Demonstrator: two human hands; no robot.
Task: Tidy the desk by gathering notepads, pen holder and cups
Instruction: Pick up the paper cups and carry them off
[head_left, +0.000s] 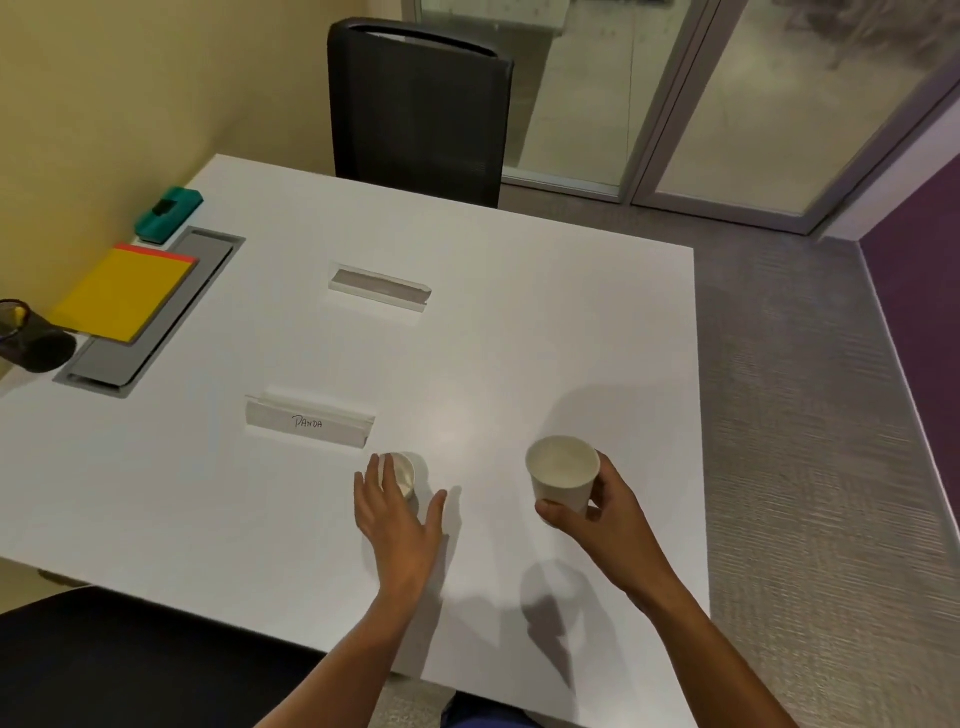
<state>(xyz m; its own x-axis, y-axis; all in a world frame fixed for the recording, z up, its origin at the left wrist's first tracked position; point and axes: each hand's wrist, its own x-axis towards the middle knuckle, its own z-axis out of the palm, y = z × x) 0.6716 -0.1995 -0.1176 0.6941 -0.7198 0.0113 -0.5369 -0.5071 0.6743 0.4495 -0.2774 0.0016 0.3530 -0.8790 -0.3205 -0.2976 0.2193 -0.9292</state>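
The right hand (597, 512) grips a paper cup (563, 470) lifted above the desk (519, 338). The left hand (400, 514), fingers spread and ungripped, reaches the small cup (405, 473) at lower centre. Notepads (122, 293) and pen holder (31, 335) lie far left, nearer the left hand.

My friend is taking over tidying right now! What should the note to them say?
Right hand: holding a paper cup above the desk.
Left hand: open, reaching around the second cup, which stands on the desk; no grip yet.
Notepads are stacked at the far left, with the pen holder beside them.
Done: notepads and pen holder look gathered.
Left: grab the second cup, then bring both cups over to that group.
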